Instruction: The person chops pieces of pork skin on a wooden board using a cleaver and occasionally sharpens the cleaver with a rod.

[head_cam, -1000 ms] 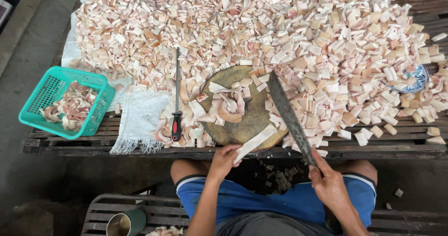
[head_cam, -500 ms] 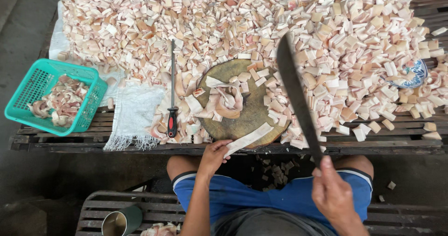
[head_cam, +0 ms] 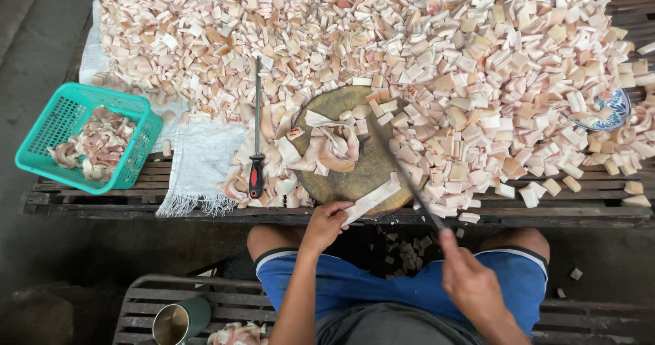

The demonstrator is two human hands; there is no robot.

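Observation:
My left hand [head_cam: 326, 223] pinches one end of a long pale strip of pork skin [head_cam: 372, 199] that lies on the near edge of a round wooden chopping block [head_cam: 355, 167]. My right hand [head_cam: 472, 285] grips the handle of a long dark cleaver [head_cam: 402, 171]; its blade slants down across the block and meets the far end of the strip. Curled uncut skin pieces [head_cam: 334, 144] sit in the middle of the block.
A huge heap of small cut cubes [head_cam: 423, 58] covers the slatted wooden platform [head_cam: 559, 208] behind the block. A sharpening steel with a red-black handle [head_cam: 256, 140] lies left, by a white cloth [head_cam: 201, 164]. A teal basket [head_cam: 85, 144] holds scraps. A metal cup [head_cam: 179, 321] stands on the bench.
The cleaver was raised high a moment ago and has swung down onto the strip at the block's edge. My left hand kept hold of the strip.

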